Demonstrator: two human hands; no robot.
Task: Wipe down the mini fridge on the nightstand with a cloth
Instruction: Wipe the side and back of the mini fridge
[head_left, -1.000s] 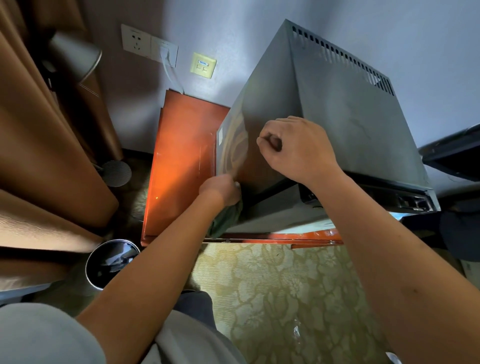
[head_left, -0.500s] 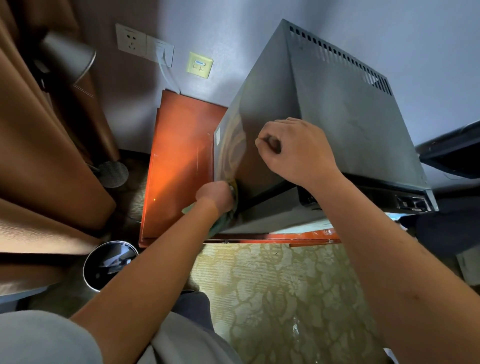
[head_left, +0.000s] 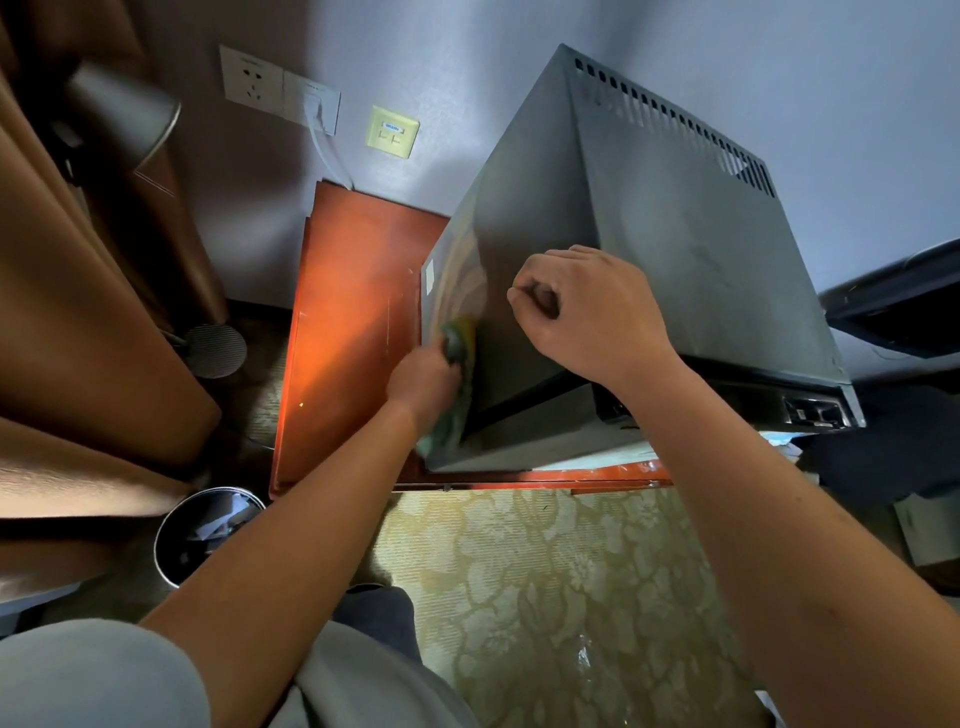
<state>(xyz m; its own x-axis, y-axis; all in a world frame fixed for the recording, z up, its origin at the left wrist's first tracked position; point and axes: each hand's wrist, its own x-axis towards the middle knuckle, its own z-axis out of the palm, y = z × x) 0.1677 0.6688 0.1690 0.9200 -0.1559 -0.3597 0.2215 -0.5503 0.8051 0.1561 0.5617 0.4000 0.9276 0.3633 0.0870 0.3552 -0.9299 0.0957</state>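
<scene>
Grey sheet metal was what you were working on: the mini fridge (head_left: 649, 249) sat on the red-brown nightstand (head_left: 343, 332), a worktop pushed against the wall, at its right end. In the head view, your left hand (head_left: 423, 379) held a green cloth (head_left: 452, 395) bunched against the fridge's left side panel, low down near the front corner; that grip was curled round the cloth. Your right hand (head_left: 592, 312) rested as a loose fist on the fridge's top front edge, fingers curled and holding nothing that I could see. I'd judge the fridge heavy and stiff, with smooth, slippery panels, so bracing it at the top edge suited better than lifting. The cloth looked soft and limp; gathered in the palm it should press flat.
</scene>
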